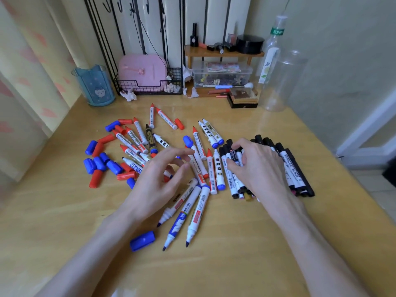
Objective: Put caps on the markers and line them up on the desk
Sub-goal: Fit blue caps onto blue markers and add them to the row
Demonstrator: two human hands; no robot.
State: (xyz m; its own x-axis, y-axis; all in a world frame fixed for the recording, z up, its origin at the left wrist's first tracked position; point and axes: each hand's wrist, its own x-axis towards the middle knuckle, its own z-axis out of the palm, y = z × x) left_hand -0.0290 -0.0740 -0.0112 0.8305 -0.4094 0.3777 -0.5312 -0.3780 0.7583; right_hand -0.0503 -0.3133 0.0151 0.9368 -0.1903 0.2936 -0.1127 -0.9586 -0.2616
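My right hand [257, 168] arches over the row of black-capped white markers [296, 170] lying side by side near the right edge of the pale wooden desk [214, 271], fingertips on them; whether it grips one I cannot tell. My left hand [158, 181] hangs, fingers loosely spread, over jumbled red and blue markers [199, 166] mid-desk. Three uncapped blue markers [182, 219] and a loose blue plastic cap [142, 241] lie nearer the front edge.

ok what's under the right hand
A row of black markers lying side by side on the desk. The right hand, fingers curled onto them, covers the middle of the row, so how many lie there can't be seen.
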